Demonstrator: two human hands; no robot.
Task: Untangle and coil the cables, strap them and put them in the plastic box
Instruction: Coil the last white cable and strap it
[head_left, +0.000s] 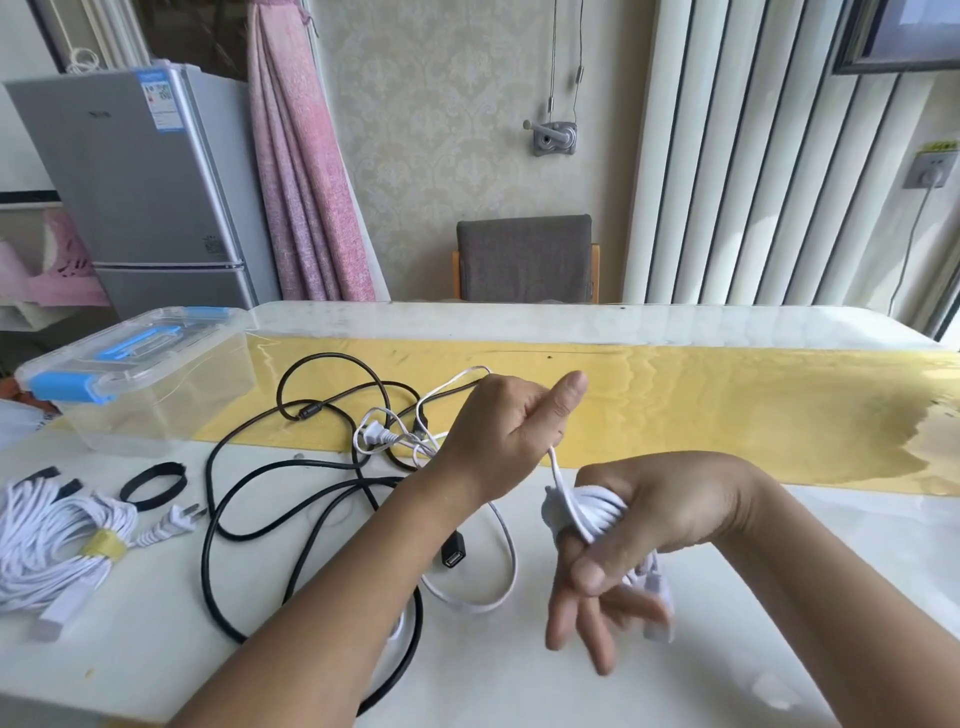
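Only writing I can spot is the blue sticker on the silver fridge (140, 182) upper left, way too small to read. Centre frame, the left hand (509, 431) is fisted round a strand of the thin white cable (597, 512), thumb up, and the strand runs down and right to the right hand (649, 530), which grips the wound coil. Loose black cable (291, 493) sprawls left of centre, a white bundle with a yellow strap (62, 540) lies lower left, plug pointing right, and the clear plastic box with blue latches (140, 384) sits lid-on at the left edge, long side running toward upper right
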